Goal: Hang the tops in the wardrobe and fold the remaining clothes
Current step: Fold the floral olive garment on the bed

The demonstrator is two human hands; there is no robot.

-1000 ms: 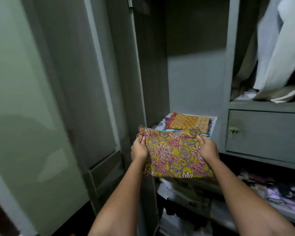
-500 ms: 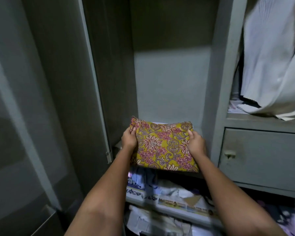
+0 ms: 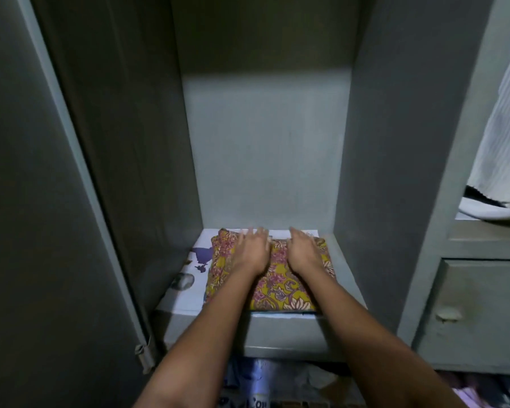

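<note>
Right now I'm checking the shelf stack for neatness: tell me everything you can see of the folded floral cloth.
The folded floral cloth is mustard yellow with pink and cream flowers, looks like thin printed cotton, and is folded into a flat, roughly square bundle. It lies on the paper-lined shelf, its front edge near the shelf's front. The left hand and right hand rest on top with fingers fairly straight, pressing it down. A thin blue edge shows beneath its front.

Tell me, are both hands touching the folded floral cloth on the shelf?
Touching. The head view shows the left hand and right hand lying flat on the floral cloth, fingers stretched out.
</note>
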